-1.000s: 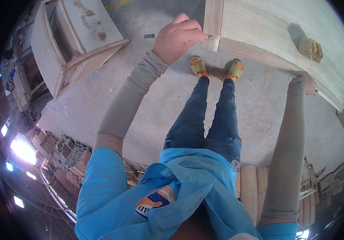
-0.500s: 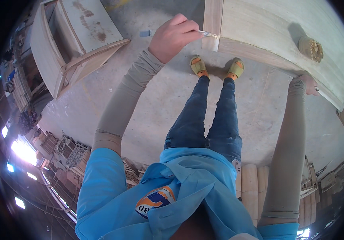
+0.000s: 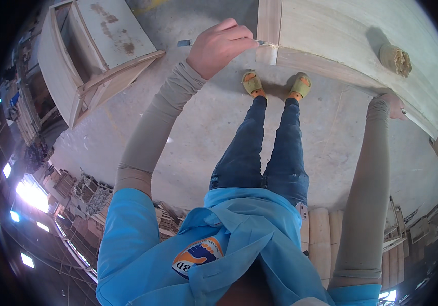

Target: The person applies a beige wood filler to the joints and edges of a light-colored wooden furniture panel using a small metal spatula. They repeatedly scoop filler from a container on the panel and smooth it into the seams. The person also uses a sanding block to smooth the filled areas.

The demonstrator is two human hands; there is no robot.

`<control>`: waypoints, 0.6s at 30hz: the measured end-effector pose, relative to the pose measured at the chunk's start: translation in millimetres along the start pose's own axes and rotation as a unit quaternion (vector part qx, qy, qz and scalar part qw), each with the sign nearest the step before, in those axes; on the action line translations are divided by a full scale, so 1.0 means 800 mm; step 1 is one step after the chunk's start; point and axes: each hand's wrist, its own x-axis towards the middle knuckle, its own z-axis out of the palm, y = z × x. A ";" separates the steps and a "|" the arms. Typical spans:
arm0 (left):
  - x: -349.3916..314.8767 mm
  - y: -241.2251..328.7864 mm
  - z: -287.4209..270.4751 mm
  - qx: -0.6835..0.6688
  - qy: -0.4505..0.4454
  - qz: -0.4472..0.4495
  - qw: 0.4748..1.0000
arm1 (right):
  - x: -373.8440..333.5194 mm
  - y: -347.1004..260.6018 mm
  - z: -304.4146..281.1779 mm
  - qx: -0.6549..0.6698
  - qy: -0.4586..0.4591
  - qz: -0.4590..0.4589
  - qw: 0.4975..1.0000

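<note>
In my left hand [image 3: 222, 47], fingers pinched closed, is a slim putty knife [image 3: 183, 43] with a grey-blue end to the left. Its other end, smeared with pale paste, meets the corner of a light wooden furniture piece [image 3: 326, 64]. My right hand [image 3: 393, 105] is closed by the lower edge of the same piece, farther right. A small pale bit juts past its fingers, but what it grips is mostly hidden. On the broad wooden face lies a round tan lump or tub [image 3: 395, 60] with crusty brown paste at its end.
A wooden cabinet frame [image 3: 89, 56] with stained panels stands at the upper left. My feet in green slippers [image 3: 253, 84] are on the concrete floor [image 3: 193, 148] near the wooden piece. Stacked wooden parts [image 3: 321, 239] and other furniture parts lie behind me.
My left hand has shifted very slightly left, and the knife in it has turned a little, its grey-blue end looking narrower. The right hand stays at the edge.
</note>
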 end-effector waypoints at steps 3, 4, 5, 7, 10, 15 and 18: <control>-0.004 -0.002 0.001 -0.005 -0.021 0.004 1.000 | -0.014 -0.010 -0.005 0.000 -0.002 0.001 1.000; -0.005 -0.001 -0.002 -0.010 -0.032 -0.002 0.999 | -0.021 -0.012 -0.006 -0.004 -0.004 0.008 1.000; -0.006 0.000 -0.005 -0.014 -0.044 -0.007 0.999 | -0.025 -0.011 -0.005 -0.007 -0.006 0.016 1.000; -0.001 -0.003 -0.008 -0.049 -0.029 -0.022 0.998 | -0.022 -0.015 -0.008 -0.007 0.000 0.011 1.000; 0.004 -0.002 -0.008 -0.060 -0.031 -0.040 0.997 | -0.020 -0.014 -0.008 -0.015 0.006 -0.001 1.000; 0.004 -0.002 -0.014 -0.064 -0.063 -0.052 0.995 | -0.013 -0.008 -0.004 -0.024 0.008 0.001 1.000; -0.001 -0.008 -0.018 -0.053 -0.052 -0.048 0.996 | -0.023 -0.015 -0.008 -0.026 0.006 0.006 1.000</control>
